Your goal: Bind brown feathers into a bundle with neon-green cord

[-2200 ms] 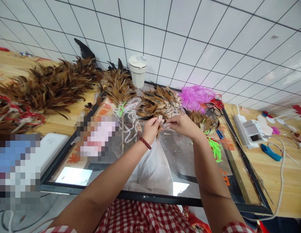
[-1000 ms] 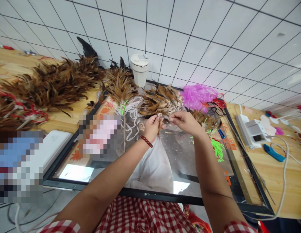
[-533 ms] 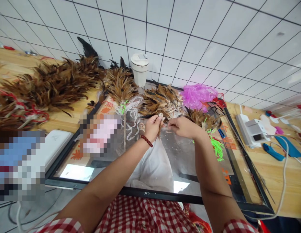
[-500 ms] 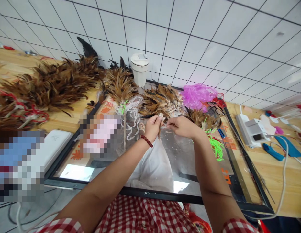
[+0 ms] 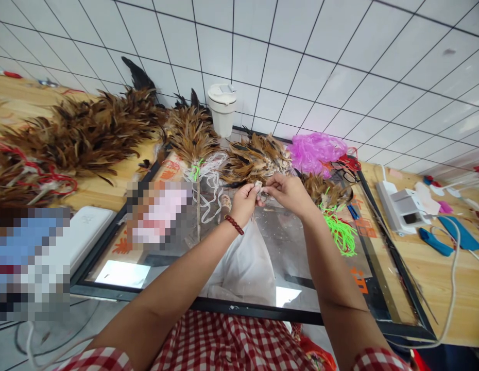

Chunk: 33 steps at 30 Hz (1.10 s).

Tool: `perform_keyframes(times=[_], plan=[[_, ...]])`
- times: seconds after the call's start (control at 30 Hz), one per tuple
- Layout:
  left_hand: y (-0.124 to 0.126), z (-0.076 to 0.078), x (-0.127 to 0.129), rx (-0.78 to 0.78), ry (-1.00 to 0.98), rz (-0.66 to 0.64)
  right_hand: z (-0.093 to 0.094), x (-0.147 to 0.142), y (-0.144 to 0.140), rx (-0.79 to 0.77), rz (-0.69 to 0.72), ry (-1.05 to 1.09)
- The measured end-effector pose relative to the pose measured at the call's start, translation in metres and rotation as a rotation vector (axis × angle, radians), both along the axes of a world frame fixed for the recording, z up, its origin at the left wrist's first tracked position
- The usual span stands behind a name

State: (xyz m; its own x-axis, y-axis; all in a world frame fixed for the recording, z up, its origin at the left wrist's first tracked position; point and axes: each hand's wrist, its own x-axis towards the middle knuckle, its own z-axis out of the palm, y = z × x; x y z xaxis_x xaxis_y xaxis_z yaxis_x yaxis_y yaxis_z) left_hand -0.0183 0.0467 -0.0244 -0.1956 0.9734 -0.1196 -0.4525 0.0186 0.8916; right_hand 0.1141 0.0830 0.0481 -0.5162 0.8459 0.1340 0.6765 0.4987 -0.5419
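Over the glass-topped panel [image 5: 293, 242], my left hand [image 5: 244, 205] is closed in a pinch on a small tuft of feathers [image 5: 258, 184], whose pale ends stick up past the thumb. My right hand [image 5: 289, 194] meets it from the right, fingertips pinched together at the tuft; anything in them is too small to make out. Just behind both hands lies a heap of brown feathers [image 5: 257, 157]. A stick [image 5: 198, 208] carrying a feather head [image 5: 193, 131] tied with green string lies to the left, beside tangled white strips [image 5: 211, 190].
A white lidded cup [image 5: 223, 113] stands by the tiled wall. Purple plastic [image 5: 317, 152], green strings [image 5: 341, 232] and a smaller feather bunch [image 5: 326, 190] are on the right, with a power strip [image 5: 390, 206] and cable beyond. Large feather dusters [image 5: 88, 134] fill the left.
My right hand has moved left and its fingertips have come up against the left hand's fingers. The left hand has stayed nearly in place, still pinching.
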Motion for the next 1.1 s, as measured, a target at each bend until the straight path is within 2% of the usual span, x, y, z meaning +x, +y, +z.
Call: perform_keyframes(times=[0.17,0.27,0.43,0.53,0.77,0.97,1.1], plan=[[0.002,-0.002,-0.001,0.029,-0.053,0.020,-0.002,0.004,0.005,-0.044,-0.015,0.042],[0.002,-0.002,-0.001,0.022,-0.061,0.022,-0.002,0.002,0.005,-0.025,0.049,0.049],[0.001,0.000,-0.001,0.000,-0.060,0.017,0.000,-0.004,0.001,0.094,0.190,0.013],[0.000,0.002,-0.001,-0.013,-0.054,0.022,0.002,-0.006,-0.001,0.120,0.215,-0.017],[0.000,0.003,-0.001,-0.025,-0.072,0.040,0.003,-0.007,-0.004,0.025,0.120,0.065],[0.000,0.002,-0.001,0.016,-0.036,0.034,-0.005,-0.009,0.000,-0.110,0.039,0.212],[0.000,0.000,0.000,0.013,-0.029,0.025,-0.008,-0.011,0.000,-0.106,0.018,0.153]])
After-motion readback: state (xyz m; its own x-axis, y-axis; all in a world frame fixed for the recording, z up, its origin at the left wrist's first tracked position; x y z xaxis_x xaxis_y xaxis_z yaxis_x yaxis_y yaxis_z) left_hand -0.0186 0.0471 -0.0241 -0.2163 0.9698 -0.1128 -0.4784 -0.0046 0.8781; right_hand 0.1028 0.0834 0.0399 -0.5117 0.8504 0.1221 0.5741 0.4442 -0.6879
